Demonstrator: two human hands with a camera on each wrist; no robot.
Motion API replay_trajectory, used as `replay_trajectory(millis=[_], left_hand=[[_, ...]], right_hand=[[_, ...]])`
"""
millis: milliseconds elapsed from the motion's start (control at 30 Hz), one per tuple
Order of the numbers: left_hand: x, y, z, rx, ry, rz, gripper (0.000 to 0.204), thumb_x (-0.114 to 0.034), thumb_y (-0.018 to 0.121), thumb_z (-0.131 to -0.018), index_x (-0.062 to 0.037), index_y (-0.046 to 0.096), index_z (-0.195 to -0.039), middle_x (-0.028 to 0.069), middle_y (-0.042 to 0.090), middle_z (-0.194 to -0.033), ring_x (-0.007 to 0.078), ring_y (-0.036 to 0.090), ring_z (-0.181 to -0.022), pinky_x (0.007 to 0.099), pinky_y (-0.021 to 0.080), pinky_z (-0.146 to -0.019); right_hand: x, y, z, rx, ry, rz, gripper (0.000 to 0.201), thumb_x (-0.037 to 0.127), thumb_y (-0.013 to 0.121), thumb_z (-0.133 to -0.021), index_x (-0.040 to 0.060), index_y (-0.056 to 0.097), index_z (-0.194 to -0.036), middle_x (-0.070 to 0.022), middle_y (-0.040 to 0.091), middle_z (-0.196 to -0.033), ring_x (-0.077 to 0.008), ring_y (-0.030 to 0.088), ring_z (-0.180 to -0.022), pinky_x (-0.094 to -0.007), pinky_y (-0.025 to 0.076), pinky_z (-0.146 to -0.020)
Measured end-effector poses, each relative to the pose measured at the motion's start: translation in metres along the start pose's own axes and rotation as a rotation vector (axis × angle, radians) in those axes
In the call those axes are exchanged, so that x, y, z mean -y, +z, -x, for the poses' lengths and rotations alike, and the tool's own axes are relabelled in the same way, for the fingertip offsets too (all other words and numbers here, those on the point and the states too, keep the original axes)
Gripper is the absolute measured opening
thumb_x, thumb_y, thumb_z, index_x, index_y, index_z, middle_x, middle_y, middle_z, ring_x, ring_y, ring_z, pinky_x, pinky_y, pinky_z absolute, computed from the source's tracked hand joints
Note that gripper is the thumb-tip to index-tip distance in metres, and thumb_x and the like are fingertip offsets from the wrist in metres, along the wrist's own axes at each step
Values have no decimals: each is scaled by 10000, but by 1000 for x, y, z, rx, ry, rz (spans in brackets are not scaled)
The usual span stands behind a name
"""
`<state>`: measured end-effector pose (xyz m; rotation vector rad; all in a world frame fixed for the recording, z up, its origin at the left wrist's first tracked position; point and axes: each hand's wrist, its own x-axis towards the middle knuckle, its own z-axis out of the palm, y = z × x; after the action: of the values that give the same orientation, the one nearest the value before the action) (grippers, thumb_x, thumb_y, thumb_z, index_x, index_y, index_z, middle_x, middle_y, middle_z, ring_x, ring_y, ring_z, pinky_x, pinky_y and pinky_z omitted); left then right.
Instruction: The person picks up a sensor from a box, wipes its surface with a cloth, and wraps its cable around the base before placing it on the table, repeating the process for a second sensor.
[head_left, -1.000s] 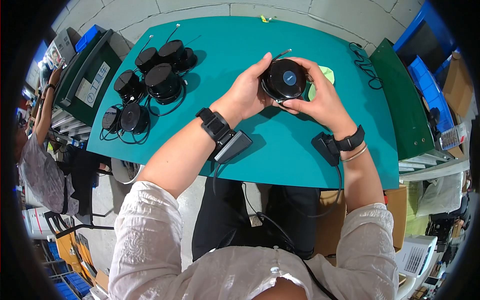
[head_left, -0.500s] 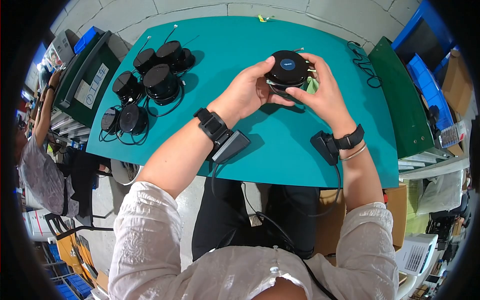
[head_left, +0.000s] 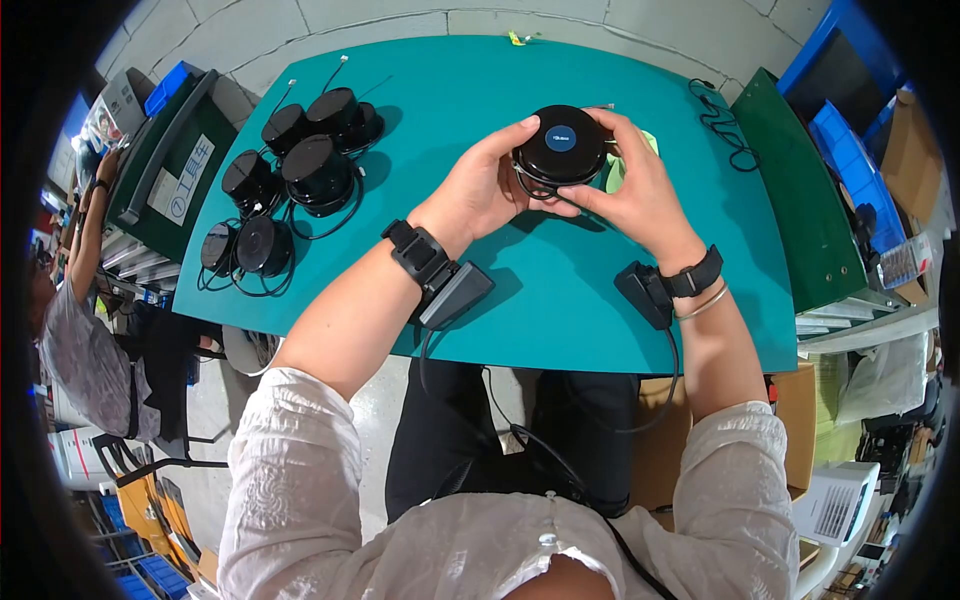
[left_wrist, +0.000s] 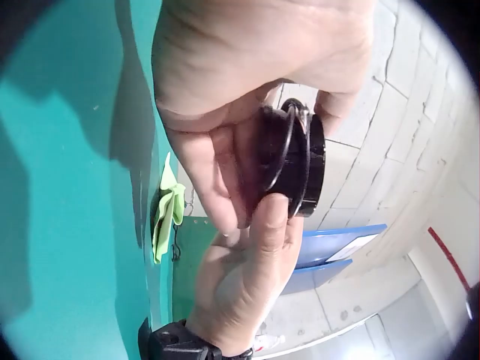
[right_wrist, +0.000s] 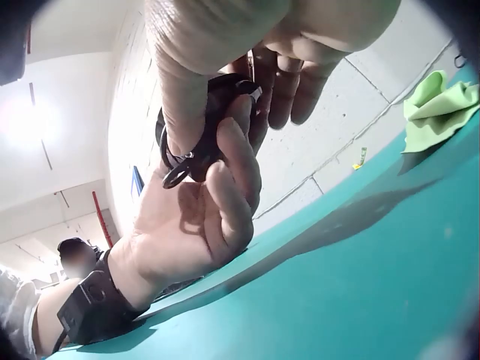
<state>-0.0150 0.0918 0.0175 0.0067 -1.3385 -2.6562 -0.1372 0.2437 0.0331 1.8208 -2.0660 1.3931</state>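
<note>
A round black device (head_left: 558, 150) with a glossy top and a blue round label is held above the table between both hands. My left hand (head_left: 478, 190) grips its left side, thumb at the upper rim and fingers beneath. On the other side my right hand (head_left: 645, 195) pinches it, thumb at the near edge and fingers round the far right. The left wrist view shows the device's black cable (left_wrist: 306, 165) looped round its body, close to the right thumb. Light green cloth (right_wrist: 439, 116) lies on the table beyond the right hand.
Several similar black devices (head_left: 316, 170) with cables stand at the left of the green table (head_left: 640, 330). A coiled black cable (head_left: 728, 130) lies at the far right. Green cabinets flank both sides, a wall runs behind, and another person (head_left: 90, 340) is at far left.
The device tilted so its side showed more, then tipped back, its top again facing the head camera. Both hands keep hold of it and have shifted slightly left in view.
</note>
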Motion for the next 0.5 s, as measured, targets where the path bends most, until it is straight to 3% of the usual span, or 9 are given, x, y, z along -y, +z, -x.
replay_trajectory(millis=[267, 500], left_hand=[[1, 5, -1, 35, 24, 101, 484, -323, 439, -976, 27, 389, -1307, 223, 500, -1256, 332, 570, -1106, 472, 531, -893], [4, 3, -5, 78, 81, 115, 372, -178, 398, -996, 44, 378, -1293, 208, 499, -1242, 306, 579, -1066, 467, 526, -908]], right_hand=[[5, -2, -1, -92, -3, 147, 684, 211, 825, -632, 43, 497, -1209, -112, 561, -1181, -285, 562, -1085, -369, 477, -906], [-1, -1, 0, -133, 122, 81, 687, 207, 815, -654, 33, 477, -1226, -125, 534, -1222, -280, 559, -1063, -371, 481, -883]])
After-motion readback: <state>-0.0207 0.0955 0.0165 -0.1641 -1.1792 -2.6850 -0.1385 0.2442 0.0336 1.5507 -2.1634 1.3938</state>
